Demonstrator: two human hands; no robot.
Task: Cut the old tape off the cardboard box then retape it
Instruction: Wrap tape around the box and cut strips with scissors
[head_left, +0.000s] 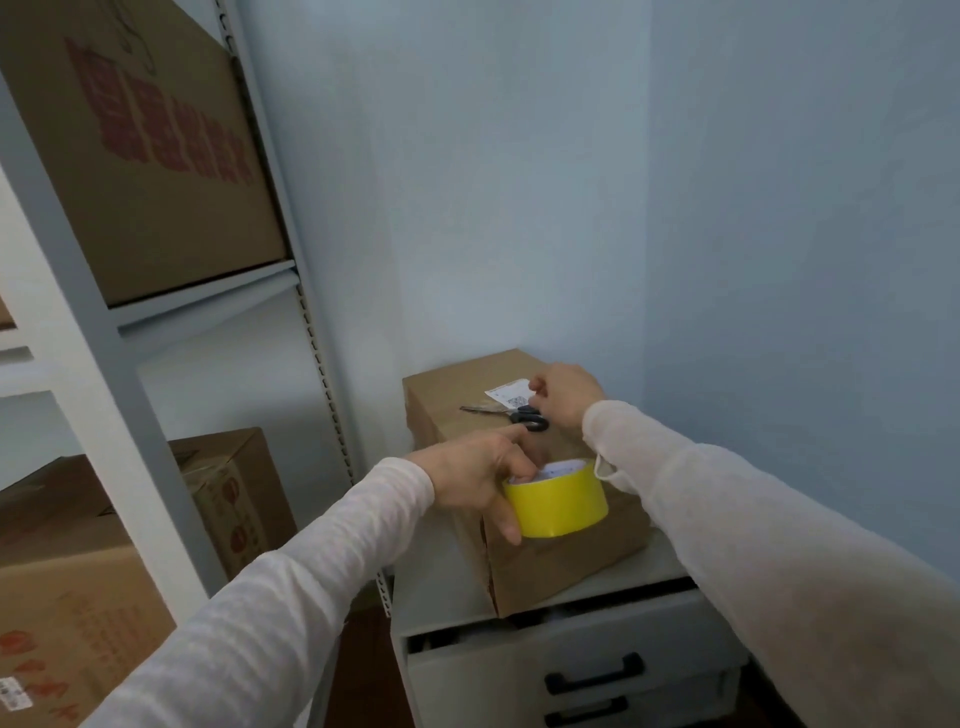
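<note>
Your view covers a room corner with pale blue walls.

1. Metal shelving rack (111, 332): it fills the left side. The upper shelf carries a large carton (150, 156) with red print. Two more cartons (67, 587) stand on the lower level.
2. Drawer cabinet (478, 686): grey with black handles, it stands in the corner, just right of the rack. The top drawer is slightly open.
3. Cardboard box (561, 566): this is the task item. It lies on top of the cabinet with its long axis pointing away from you. The near end overhangs the open drawer.
4. Left hand (475, 478): your left hand holds the roll of yellow tape (558, 501) at the near end of the box top. The fingers (524, 470) curl into the core of the roll and the thumb lies against its outer face. The index finger points straight ahead toward the scissors.
5. Right hand (566, 395): your right hand is at the far end of the box top. Its fingers are curled tightly together at the edge of the label. You cannot tell whether they pinch anything.
6. Scissors (511, 414): they lie flat on the box top between your two hands. The black handles face right and the blades point left.
7. White label (506, 395): it is stuck to the box top, just beyond the scissors.
</note>
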